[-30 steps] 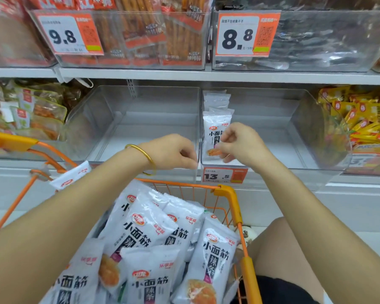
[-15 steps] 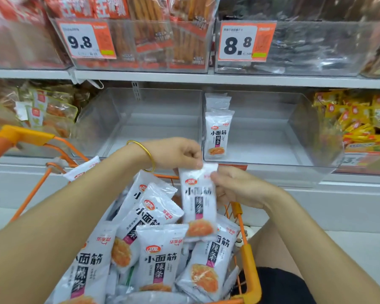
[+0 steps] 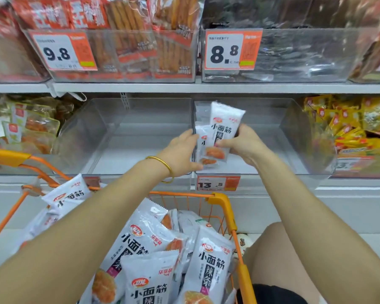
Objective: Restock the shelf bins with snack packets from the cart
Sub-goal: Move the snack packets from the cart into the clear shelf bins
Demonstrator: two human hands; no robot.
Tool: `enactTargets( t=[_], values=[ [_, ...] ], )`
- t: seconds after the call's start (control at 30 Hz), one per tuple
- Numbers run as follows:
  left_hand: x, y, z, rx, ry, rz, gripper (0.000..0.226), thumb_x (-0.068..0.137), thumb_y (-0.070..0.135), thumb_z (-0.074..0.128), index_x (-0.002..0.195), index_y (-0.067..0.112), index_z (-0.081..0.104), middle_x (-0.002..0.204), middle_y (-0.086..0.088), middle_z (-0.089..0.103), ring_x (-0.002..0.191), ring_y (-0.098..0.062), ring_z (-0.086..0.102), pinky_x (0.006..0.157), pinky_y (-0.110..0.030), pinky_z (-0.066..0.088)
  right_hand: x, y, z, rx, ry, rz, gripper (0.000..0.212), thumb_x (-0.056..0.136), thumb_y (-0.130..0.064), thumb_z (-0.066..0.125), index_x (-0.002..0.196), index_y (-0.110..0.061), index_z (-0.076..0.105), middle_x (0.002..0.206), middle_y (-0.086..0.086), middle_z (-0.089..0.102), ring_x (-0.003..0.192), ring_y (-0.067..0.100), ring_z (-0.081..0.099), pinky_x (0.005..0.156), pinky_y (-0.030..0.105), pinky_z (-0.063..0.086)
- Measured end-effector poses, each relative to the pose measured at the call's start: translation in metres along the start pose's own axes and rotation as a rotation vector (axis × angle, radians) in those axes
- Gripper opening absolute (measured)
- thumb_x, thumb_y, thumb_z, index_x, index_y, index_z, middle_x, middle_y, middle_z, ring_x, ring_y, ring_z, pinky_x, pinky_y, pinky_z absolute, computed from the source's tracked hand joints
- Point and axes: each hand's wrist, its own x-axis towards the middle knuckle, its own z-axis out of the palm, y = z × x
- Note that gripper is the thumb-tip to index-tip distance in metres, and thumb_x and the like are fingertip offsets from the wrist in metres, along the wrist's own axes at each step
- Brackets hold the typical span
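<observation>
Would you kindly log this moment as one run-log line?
phase: placing; right hand: grips white packet; left hand: at bin divider; target: clear bin; cart: more packets

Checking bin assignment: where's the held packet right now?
Head view, just right of centre: the packet is in the right hand, inside the clear bin near its left wall.
</observation>
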Motion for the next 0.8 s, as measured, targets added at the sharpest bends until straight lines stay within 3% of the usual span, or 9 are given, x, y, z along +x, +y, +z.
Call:
enactTargets(
  t=[0.13,0.3,0.47,0.57,0.7,0.8],
  values=[
    [0.004,-0.003,0.01,0.035,-0.031,0.003,0.09,0.082,0.031,0.068,0.148,0.01,0.011,0.157,-0.006,-0.003,0.144,-0.024,0.007,0.115,-0.032,0.014,0.019,0.026,0.014,-0.282,0.004,0.059,0.045,0.063,0.009,0.079,0.102,-0.006,0.062,0.103,0.009,0.071,0.094,0.024,0.067,0.088,0.043,0.054],
    [0.002,-0.007,0.011,0.046,-0.022,0.023,0.096,0.08,0.028,0.072,0.149,0.011,0.007,0.158,-0.003,-0.004,0.144,-0.023,0.007,0.115,-0.031,0.015,0.029,0.037,0.023,-0.395,0.031,0.044,0.048,0.064,0.005,0.08,0.104,-0.012,0.059,0.105,0.008,0.068,0.099,0.025,0.065,0.087,0.041,0.054],
    [0.0,-0.007,0.009,0.056,-0.009,0.04,0.093,0.079,0.026,0.072,0.148,0.012,0.012,0.158,-0.003,-0.002,0.143,-0.024,0.011,0.115,-0.032,0.018,0.037,0.043,0.031,-0.481,0.077,0.059,0.046,0.066,0.0,0.081,0.103,-0.007,0.055,0.1,0.007,0.065,0.097,0.025,0.064,0.08,0.037,0.055],
    [0.0,-0.007,0.01,0.07,0.0,0.043,0.093,0.08,0.025,0.071,0.148,0.011,0.01,0.158,-0.003,-0.002,0.143,-0.023,0.012,0.115,-0.031,0.018,0.039,0.044,0.034,-0.544,0.155,0.098,0.049,0.068,-0.008,0.082,0.101,-0.006,0.046,0.104,0.009,0.058,0.099,0.025,0.059,0.072,0.029,0.046],
    [0.0,-0.008,0.011,0.063,0.001,0.044,0.092,0.081,0.024,0.07,0.149,0.012,0.009,0.158,-0.002,-0.002,0.143,-0.023,0.011,0.115,-0.031,0.018,0.042,0.047,0.035,-0.524,0.092,0.147,0.04,0.067,-0.009,0.082,0.098,-0.003,0.056,0.103,0.012,0.067,0.089,0.025,0.065,0.064,0.029,0.05],
    [0.001,-0.008,0.011,0.053,-0.005,0.034,0.091,0.081,0.024,0.07,0.149,0.012,0.01,0.158,-0.002,-0.002,0.144,-0.022,0.011,0.116,-0.032,0.019,0.043,0.049,0.033,-0.525,0.065,0.169,0.038,0.066,-0.009,0.083,0.098,-0.002,0.063,0.1,0.012,0.069,0.089,0.025,0.068,0.071,0.032,0.056]
  ],
)
